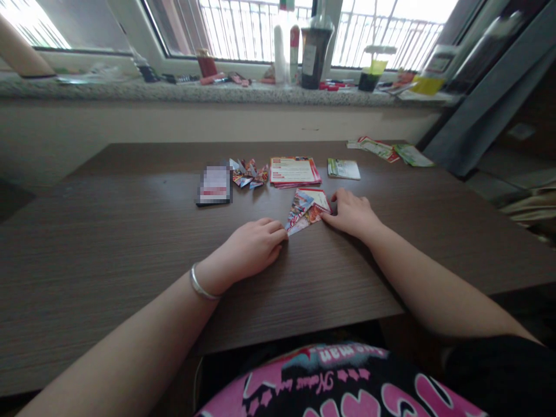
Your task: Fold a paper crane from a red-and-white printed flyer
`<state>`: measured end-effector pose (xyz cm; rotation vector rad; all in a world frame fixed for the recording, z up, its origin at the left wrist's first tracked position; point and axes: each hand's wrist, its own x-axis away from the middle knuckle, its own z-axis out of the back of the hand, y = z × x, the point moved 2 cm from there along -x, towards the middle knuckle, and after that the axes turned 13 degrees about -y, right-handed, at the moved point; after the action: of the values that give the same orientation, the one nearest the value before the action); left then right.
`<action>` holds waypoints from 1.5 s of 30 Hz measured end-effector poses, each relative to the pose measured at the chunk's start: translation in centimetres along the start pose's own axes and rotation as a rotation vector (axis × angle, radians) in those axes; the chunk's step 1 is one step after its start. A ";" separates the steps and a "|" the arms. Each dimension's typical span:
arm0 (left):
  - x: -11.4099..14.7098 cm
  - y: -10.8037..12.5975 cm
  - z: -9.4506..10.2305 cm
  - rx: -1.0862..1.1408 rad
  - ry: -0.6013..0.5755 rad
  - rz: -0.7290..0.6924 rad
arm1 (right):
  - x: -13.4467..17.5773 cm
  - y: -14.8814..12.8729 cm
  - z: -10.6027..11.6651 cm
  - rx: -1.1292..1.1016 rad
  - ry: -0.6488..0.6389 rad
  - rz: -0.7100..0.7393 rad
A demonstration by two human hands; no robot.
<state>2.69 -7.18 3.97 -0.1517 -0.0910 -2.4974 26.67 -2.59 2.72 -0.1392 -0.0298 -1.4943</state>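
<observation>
The brown wooden table (130, 231) had lots of bare room near its front edge. The left hand (254, 249) and right hand (354, 214) pressed flat on the colourful folded paper triangle (306, 209) lying between them.

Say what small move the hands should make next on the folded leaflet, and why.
Probably run a right hand fingertip along the slanted fold of the leaflet to sharpen the crease. The leaflet lies flat on the table, already folded toward a point; the left hand pins its lower tip while the right presses its side edge. Small folded pieces lie beyond.
</observation>
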 end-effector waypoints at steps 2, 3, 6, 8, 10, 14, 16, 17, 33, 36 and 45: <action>0.1 -0.1 0.1 0.010 -0.003 -0.009 | -0.3 0.7 0.2 -0.009 -0.014 -0.021; 0.1 -0.1 0.1 0.018 -0.002 -0.013 | -0.5 1.0 0.2 -0.018 -0.023 -0.020; 0.4 -0.3 0.2 0.048 -0.007 -0.017 | -1.0 1.8 0.1 -0.034 -0.064 0.002; 0.5 -0.3 0.3 0.059 -0.018 -0.018 | -1.3 2.0 0.0 -0.059 -0.072 0.018; 0.6 -0.2 0.5 0.065 -0.027 -0.011 | -1.4 1.8 -0.1 -0.079 -0.049 0.066; 0.8 -0.1 0.7 0.089 -0.030 -0.024 | -0.8 0.3 -0.2 0.018 0.043 0.200; 0.9 -0.2 0.6 0.131 -0.012 -0.052 | -0.3 -0.7 -0.2 0.073 0.067 0.257; 0.9 -0.3 0.6 0.164 0.005 -0.068 | 0.0 -1.2 -0.2 0.087 0.069 0.291; 1.2 -1.2 -1.1 0.084 -0.043 0.168 | 1.2 -3.0 -0.8 -0.045 0.020 0.646; 1.1 -1.4 -1.5 0.106 -0.121 0.172 | 1.1 -3.0 -0.9 -0.057 0.012 0.667; 1.5 -1.5 -1.1 0.065 -0.153 0.185 | 0.7 -2.8 -1.0 -0.189 -0.013 0.739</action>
<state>0.54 -6.99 3.04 -0.3095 -0.2111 -2.2926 23.86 -3.60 2.04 -0.2783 0.1401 -0.7555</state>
